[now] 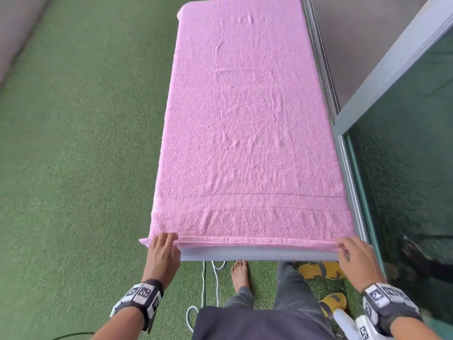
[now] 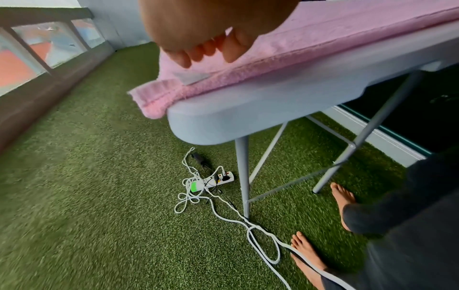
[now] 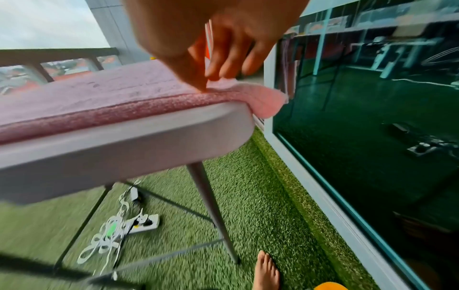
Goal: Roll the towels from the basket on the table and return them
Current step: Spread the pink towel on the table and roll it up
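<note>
Pink towel [image 1: 247, 133] flat along the table [image 1: 257, 255], left hand [image 1: 163, 256] loosely open, right hand [image 1: 354, 257] pinching its corner.

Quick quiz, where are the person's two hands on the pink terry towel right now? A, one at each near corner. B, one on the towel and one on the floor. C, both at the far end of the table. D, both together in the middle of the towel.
A: the left hand and right hand sit at opposite near corners of the flat-spread pink terry towel on the grey folding table.
</note>
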The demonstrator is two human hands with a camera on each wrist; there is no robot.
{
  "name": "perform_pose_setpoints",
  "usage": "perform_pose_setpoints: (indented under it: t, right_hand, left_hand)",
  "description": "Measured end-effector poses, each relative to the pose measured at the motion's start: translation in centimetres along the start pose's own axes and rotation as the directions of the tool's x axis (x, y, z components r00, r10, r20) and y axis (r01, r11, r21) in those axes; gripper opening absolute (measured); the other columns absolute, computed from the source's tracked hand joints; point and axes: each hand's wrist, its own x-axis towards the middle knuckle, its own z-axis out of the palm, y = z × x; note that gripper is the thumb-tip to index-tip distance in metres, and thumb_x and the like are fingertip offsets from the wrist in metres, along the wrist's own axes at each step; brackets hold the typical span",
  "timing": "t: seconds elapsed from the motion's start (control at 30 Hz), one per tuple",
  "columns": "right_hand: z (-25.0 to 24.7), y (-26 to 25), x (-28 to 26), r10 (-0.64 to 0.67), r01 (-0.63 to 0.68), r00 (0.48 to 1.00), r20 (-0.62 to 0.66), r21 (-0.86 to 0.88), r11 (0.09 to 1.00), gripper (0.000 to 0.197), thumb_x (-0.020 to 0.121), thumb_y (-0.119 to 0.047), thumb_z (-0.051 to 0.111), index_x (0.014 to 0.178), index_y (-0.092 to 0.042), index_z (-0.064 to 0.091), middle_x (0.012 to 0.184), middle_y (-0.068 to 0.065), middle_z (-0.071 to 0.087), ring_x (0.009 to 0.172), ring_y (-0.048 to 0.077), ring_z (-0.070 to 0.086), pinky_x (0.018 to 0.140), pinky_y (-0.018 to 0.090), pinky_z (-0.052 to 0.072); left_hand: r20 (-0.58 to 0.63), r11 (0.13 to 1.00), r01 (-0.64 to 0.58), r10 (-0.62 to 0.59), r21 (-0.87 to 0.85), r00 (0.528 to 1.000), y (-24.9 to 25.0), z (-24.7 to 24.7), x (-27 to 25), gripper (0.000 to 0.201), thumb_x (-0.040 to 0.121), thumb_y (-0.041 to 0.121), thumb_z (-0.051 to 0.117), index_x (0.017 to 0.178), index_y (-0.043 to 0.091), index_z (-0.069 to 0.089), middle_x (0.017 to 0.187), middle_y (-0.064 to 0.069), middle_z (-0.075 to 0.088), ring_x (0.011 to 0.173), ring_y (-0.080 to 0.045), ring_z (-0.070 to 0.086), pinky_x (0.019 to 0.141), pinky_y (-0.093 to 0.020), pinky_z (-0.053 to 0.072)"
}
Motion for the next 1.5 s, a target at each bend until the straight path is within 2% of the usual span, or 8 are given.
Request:
perform_pose_setpoints:
  t: [0.13,0.43,0.63,0.83,0.93,1.07,1.3,1.5]
  right_hand:
    - [0.2,0.6,-0.5,0.009,-0.007,0.996,0.091,-0.019,1.000,0.032,0.073,-0.002,0.072,0.096,-0.020,0.061,0.104,-0.001,0.054,0.099,0.022,0.048,0.083,0.039,0.045]
    - [-0.3,0.9,1.5,0.019,-0.016,0.998,-0.055,0.056,0.998,0.024,0.076,0.008,0.068,0.096,-0.005,0.073,0.101,0.011,0.070,0.096,0.032,0.059,0.085,0.043,0.044]
    - [-1.1,0.2,2.3,-0.024,0.008,0.996,-0.086,-0.187,0.982,0.028,0.085,-0.012,0.063,0.062,-0.028,0.060,0.065,-0.013,0.059,0.074,0.015,0.047,0.085,0.040,0.026]
    - [-1.6,0.0,3.7,0.055,-0.078,0.987,-0.153,-0.150,0.986,0.015,0.086,-0.014,0.062,0.098,-0.022,0.060,0.097,0.004,0.058,0.090,0.025,0.049,0.084,0.039,0.025]
    - [-0.8,-0.1,3.0,-0.087,0.083,0.995,-0.038,-0.087,0.993,0.016,0.082,-0.007,0.065,0.096,-0.015,0.061,0.095,0.003,0.058,0.087,0.022,0.052,0.081,0.040,0.038]
    - [0.0,0.6,2.1,-0.159,0.163,0.986,0.039,-0.126,0.979,0.033,0.071,-0.004,0.072,0.102,-0.017,0.066,0.100,-0.002,0.060,0.094,0.021,0.055,0.089,0.043,0.044]
    - [-0.8,0.1,4.1,-0.078,0.081,0.996,-0.048,0.058,0.995,0.027,0.073,0.011,0.069,0.092,-0.006,0.075,0.093,0.007,0.070,0.084,0.026,0.061,0.079,0.042,0.049]
    - [-1.3,0.2,4.6,-0.111,0.105,0.993,-0.030,-0.154,0.982,0.025,0.076,-0.006,0.069,0.068,-0.028,0.060,0.067,-0.011,0.058,0.064,0.014,0.047,0.077,0.033,0.027]
  left_hand:
    - [0.016,0.997,-0.069,0.069,-0.015,0.997,-0.1,0.6,-0.4,0.024,0.083,0.023,0.045,0.102,0.011,0.055,0.097,-0.002,0.056,0.089,-0.017,0.045,0.079,-0.035,0.049]
    - [-0.096,0.997,-0.078,0.080,0.025,0.992,-0.3,-0.2,0.9,0.034,0.063,-0.018,0.075,0.089,0.005,0.070,0.086,-0.007,0.069,0.078,-0.024,0.062,0.072,-0.032,0.051]
    - [0.018,0.984,0.056,-0.060,0.168,0.998,-0.4,-0.9,2.3,0.011,0.086,0.008,0.060,0.086,0.019,0.059,0.074,0.006,0.061,0.070,-0.017,0.052,0.082,-0.044,0.038]
    - [-0.074,0.965,0.158,-0.145,0.209,0.987,-0.4,-1.5,5.0,0.032,0.080,0.013,0.062,0.110,0.016,0.050,0.101,-0.007,0.050,0.091,-0.024,0.047,0.088,-0.044,0.035]
    - [-0.087,0.998,-0.010,0.015,0.058,0.996,0.5,-1.0,4.4,0.019,0.076,0.002,0.055,0.090,0.013,0.049,0.083,-0.001,0.048,0.074,-0.017,0.043,0.068,-0.037,0.048]
    - [-0.082,0.986,-0.164,0.162,-0.029,0.983,0.1,0.6,2.6,0.017,0.073,0.013,0.052,0.089,0.008,0.056,0.090,-0.003,0.056,0.085,-0.015,0.042,0.076,-0.027,0.042]
    - [-0.138,0.992,-0.093,0.081,-0.085,0.987,0.0,0.4,4.3,0.037,0.057,-0.027,0.069,0.077,0.003,0.069,0.074,-0.006,0.069,0.076,-0.011,0.052,0.071,-0.017,0.037]
    - [0.079,0.998,-0.031,0.026,0.060,0.997,-0.4,-0.8,4.2,0.029,0.087,0.028,0.029,0.076,0.021,0.055,0.066,0.009,0.057,0.058,-0.013,0.048,0.061,-0.031,0.039]
